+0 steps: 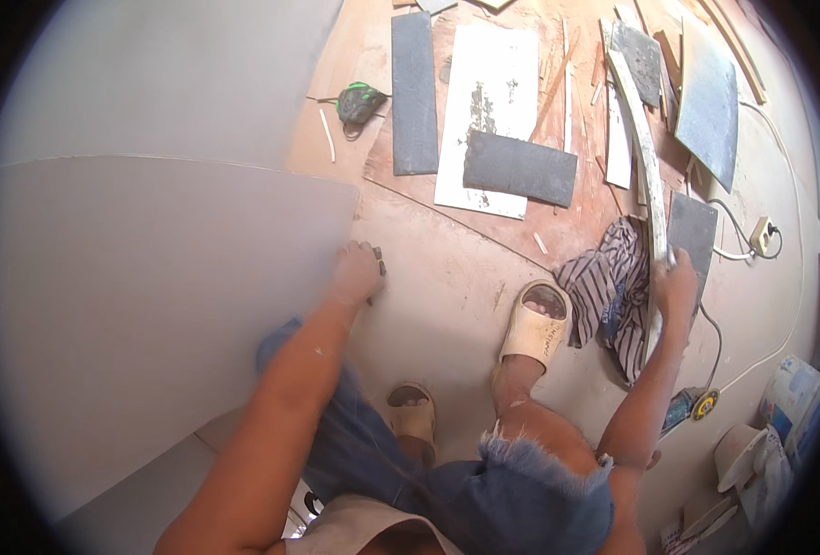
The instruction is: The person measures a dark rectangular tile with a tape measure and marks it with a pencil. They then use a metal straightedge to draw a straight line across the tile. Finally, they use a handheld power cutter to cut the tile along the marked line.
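Observation:
My left hand (358, 274) is closed beside the edge of a large smooth grey panel (169, 268). A small dark object with a yellowish part pokes out of that fist, too hidden to name. On the right, my right hand (676, 291) is wrapped round the lower part of a long, narrow, whitish strip (647, 166). The strip runs away from me, slightly bowed, across the scattered pieces. Beneath and beside it lies a crumpled striped cloth (604, 277). A dark grey rectangular piece (693, 231) lies just beyond my right hand.
Dark slabs (413, 92) and a stained white board (493, 55) lie on a reddish sheet (410, 190). A green and black tool (359, 104) sits left of them. At right are a power socket (763, 237) with cords, an angle grinder (683, 407) and a white bucket (791, 393).

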`<state>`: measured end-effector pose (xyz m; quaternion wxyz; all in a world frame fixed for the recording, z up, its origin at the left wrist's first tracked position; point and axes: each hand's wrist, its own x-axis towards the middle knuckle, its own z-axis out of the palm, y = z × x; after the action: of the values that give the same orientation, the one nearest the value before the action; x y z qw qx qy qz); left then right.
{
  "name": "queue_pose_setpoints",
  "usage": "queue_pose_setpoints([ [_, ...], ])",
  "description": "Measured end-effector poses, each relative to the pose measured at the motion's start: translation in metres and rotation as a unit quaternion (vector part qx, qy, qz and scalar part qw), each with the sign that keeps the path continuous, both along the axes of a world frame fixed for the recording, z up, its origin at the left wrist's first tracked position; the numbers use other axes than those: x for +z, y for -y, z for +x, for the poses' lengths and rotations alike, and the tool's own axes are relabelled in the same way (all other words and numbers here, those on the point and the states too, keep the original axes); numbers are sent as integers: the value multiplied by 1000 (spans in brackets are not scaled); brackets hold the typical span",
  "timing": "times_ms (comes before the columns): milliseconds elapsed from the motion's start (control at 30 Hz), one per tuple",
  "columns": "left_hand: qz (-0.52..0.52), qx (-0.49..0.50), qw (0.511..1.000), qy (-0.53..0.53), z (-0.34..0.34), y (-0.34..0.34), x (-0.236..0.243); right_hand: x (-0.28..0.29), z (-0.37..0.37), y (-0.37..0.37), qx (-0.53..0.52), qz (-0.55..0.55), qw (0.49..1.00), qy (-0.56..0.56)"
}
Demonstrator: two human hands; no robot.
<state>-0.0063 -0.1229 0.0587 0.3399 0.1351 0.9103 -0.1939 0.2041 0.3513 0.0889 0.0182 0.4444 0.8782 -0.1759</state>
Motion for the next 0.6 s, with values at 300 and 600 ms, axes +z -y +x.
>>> queue_pose_setpoints([
  [300, 323, 171, 917, 159, -12, -32, 19, -33, -175, 55, 244, -82, 965, 48],
  [600, 491, 361, 675, 416, 22, -79, 25, -51, -140, 77, 193, -157, 968, 30],
])
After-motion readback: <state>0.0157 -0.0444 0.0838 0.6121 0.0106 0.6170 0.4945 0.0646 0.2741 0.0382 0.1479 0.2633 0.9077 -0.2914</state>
